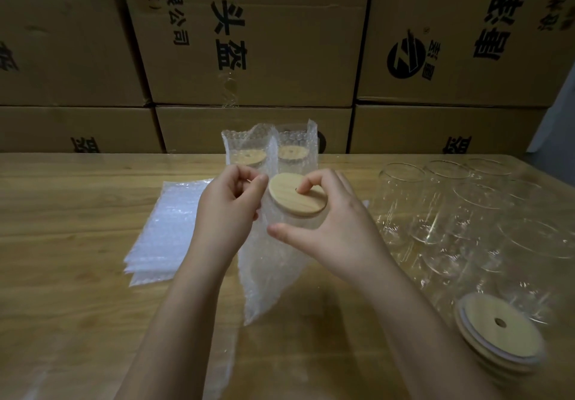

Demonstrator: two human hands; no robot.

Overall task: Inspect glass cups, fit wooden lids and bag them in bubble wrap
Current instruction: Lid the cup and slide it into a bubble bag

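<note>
The wooden lid [295,196] caps a glass cup [287,224] sunk in a bubble-wrap bag [273,272] above the middle of the table [77,213], with the left hand [224,213] pinching the bag's mouth, the right hand [336,231] grasping the lid, and bare cups [435,206] standing to the right.

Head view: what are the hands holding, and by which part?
Left hand pinches the bubble-wrap bag at its open top edge. Right hand grips the cup at its top: fingertips on the wooden lid, thumb against the bagged side.

Head-worn, forward-down, close over table [77,219].
</note>
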